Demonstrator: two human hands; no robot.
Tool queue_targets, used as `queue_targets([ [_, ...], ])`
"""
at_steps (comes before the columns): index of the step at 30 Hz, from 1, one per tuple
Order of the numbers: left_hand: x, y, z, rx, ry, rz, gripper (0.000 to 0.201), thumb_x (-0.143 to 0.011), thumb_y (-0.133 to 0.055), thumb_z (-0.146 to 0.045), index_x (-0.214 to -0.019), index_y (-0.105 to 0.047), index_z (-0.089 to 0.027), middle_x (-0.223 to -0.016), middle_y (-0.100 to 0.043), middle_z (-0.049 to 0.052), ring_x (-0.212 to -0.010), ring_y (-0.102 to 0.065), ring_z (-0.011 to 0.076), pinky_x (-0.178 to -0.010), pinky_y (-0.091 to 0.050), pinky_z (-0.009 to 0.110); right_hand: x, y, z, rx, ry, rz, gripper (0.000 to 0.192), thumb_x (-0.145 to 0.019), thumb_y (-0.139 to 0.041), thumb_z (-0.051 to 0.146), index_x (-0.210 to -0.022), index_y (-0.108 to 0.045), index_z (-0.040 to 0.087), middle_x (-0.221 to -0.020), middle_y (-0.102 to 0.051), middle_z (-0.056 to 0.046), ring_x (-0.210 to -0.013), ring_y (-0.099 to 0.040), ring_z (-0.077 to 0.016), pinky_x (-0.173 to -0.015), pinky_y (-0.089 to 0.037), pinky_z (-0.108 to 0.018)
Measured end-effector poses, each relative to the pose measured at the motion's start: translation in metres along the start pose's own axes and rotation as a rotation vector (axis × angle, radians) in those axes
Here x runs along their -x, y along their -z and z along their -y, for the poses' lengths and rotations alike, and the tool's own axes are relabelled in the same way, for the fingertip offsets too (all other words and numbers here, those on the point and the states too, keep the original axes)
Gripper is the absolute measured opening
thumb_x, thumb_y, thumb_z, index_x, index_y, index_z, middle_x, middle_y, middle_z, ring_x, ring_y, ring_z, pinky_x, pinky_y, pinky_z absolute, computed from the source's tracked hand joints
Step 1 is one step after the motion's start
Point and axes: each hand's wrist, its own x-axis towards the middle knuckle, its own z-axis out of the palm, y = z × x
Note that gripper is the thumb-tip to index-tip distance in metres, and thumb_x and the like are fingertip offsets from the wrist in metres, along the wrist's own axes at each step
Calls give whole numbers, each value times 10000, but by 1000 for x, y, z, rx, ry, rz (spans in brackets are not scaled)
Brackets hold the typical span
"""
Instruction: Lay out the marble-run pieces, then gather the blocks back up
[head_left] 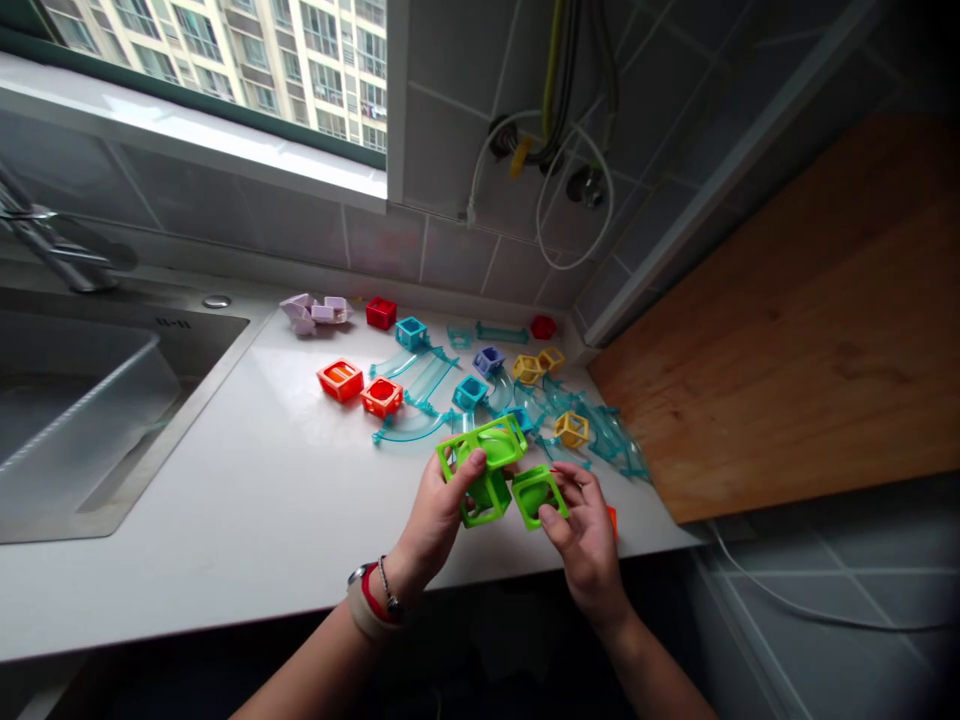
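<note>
My left hand (pixel 442 505) grips several bright green hollow marble-run blocks (pixel 487 447) bunched together above the counter's front part. A single green marble-run block (pixel 538 496) is pinched between the thumb and fingers of my right hand (pixel 589 535), just right of the others. A narrow gap seems to lie between the two lots of green blocks. Behind my hands are blue blocks (pixel 470 392), a yellow block (pixel 571 429) and clear teal track pieces (pixel 412 430). An orange piece (pixel 613 520) is partly hidden behind my right hand.
A sink (pixel 187 400) with a faucet (pixel 60 245) lies left. Orange-red blocks (pixel 382 397), a red block (pixel 381 313) and pale purple pieces (pixel 315 312) sit on the white counter (pixel 262 520). A wooden board (pixel 787 340) stands right. Cables (pixel 555 90) hang on the tiled wall.
</note>
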Motion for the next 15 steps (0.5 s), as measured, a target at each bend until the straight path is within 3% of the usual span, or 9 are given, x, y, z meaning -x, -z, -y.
queue_targets([
  [6, -3, 7, 9, -112, -51, -49, 504, -872, -788, -514, -1200, -599, -181, -964, -695, 39, -721, -660, 132, -548, -457, 187, -7, -1, 5, -84, -44, 94, 486, -900, -785, 344, -1320, -557, 254, -1292, -677, -90, -1133, -697, -226, -965, -570, -317],
  [11, -1, 3, 9, -104, -46, -67, 521, -839, -823, -506, -1180, -572, -200, -1035, -705, 48, -870, -706, 186, -669, -541, 232, -7, -3, 1, -63, -30, 99, 496, -902, -792, 314, -1343, -570, 272, -1377, -655, -87, -1203, -674, -235, -998, -571, -331],
  [15, 1, 1, 7, -120, -50, -95, 531, -817, -841, -509, -1160, -581, -199, -1011, -710, 42, -871, -711, 190, -677, -546, 236, -7, -4, -1, -80, -35, 103, 522, -898, -802, 311, -1362, -566, 274, -1382, -663, -92, -1230, -669, -245, -1022, -575, -353],
])
